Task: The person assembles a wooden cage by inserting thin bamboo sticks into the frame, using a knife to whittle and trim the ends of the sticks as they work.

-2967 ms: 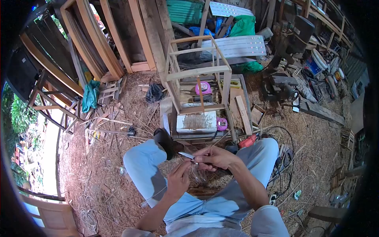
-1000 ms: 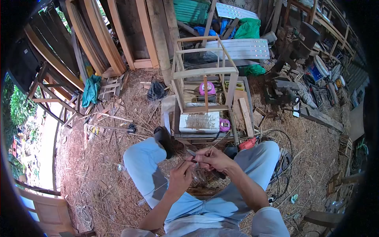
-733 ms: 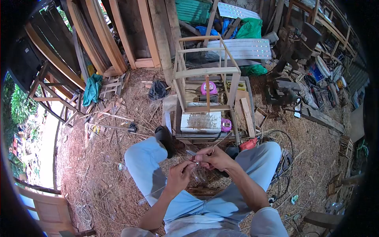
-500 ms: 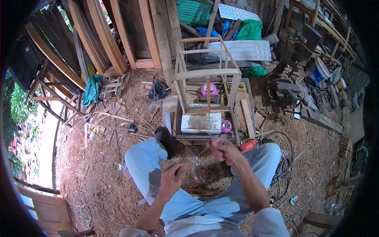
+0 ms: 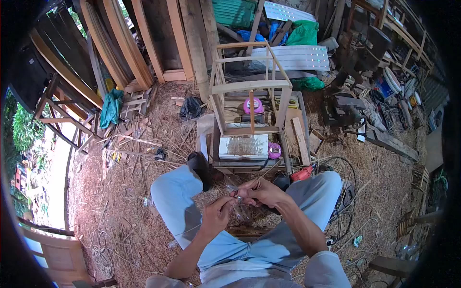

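Two bare hands at close work, seen from above. The right hand (image 5: 261,193) has its grip nearly closed, thumb against bent fingers, around a small glinting object (image 5: 238,197) too small to identify. The left hand (image 5: 216,213) has thumb and forefinger drawn together beside it; whether that grip holds anything cannot be told. The object lies at the right fingertips, between the knees and above ground strewn with wood shavings (image 5: 122,204); clear plastic (image 5: 243,211) shows below the hands. Ahead stands a low table (image 5: 233,165) bearing an open wooden frame (image 5: 249,88), a worn white block (image 5: 243,147) and, beside the block, a pink tape measure (image 5: 274,150). A red tool (image 5: 301,173) lies near the right knee. For good control, the right pinch should be firm and steady, the left fingertips close but clear of any edge, with both forearms supported on the thighs
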Available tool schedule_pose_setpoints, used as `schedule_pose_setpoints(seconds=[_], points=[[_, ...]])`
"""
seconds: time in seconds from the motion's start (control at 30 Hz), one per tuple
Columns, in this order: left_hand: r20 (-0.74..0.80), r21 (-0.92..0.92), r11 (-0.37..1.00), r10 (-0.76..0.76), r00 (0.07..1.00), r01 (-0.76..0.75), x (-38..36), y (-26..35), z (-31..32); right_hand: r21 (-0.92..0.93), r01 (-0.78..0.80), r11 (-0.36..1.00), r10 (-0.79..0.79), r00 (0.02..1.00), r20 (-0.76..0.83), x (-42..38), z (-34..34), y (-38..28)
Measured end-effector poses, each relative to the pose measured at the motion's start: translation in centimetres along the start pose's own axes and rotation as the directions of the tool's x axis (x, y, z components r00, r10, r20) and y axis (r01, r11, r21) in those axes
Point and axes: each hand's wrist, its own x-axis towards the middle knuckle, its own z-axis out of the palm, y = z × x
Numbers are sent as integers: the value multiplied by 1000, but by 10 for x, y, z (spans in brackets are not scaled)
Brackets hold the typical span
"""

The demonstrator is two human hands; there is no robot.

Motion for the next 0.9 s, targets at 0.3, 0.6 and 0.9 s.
schedule_pose_setpoints(seconds=[0.3,0.6,0.9], points=[[-71,80,988,134,988,-128,2,-4,2,1,-58,998,58,990,-128,3,4,3],[-7,135,988,79,997,-77,-1,2,-8,155,-12,988,44,978,-202,5,-5,-1],[-43,137,988,82,996,-76,10,0,7,230,-25,973,74,976,-204,9,10,8]])
